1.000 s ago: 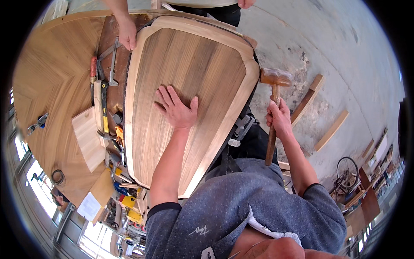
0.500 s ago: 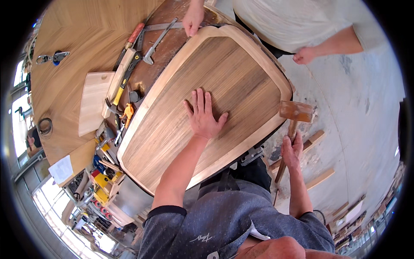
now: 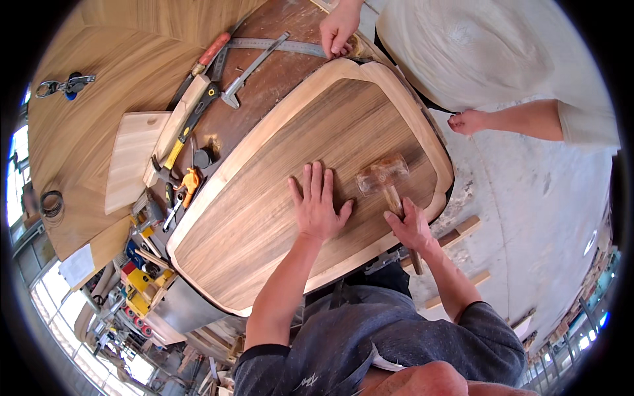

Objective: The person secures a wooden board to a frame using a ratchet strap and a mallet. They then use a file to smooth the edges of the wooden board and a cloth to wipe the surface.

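A large shield-shaped wooden panel [image 3: 277, 191] with a dark striped centre and a pale raised rim lies on the workbench. My left hand [image 3: 317, 201] rests flat on its centre, fingers spread. My right hand [image 3: 411, 226] grips the handle of a wooden mallet [image 3: 383, 177], whose blurred head is over the panel's right part, just right of my left hand. Another person in a pale shirt stands at the far side; one of their hands [image 3: 338, 30] touches the panel's top edge, the other hand [image 3: 467, 121] hangs beside its right edge.
Left of the panel lie a steel square [image 3: 254, 66], a red-handled chisel [image 3: 210, 51], a yellow-handled tool [image 3: 177, 148], a small orange clamp [image 3: 190, 179] and a pale board [image 3: 132, 158]. Keys [image 3: 65, 84] sit on a big veneered top. Timber offcuts [image 3: 462, 231] lie on the concrete floor.
My right hand has swung the mallet from beside the panel's right edge over onto the panel. My left hand stays flat on the panel. The view has shifted toward the other person.
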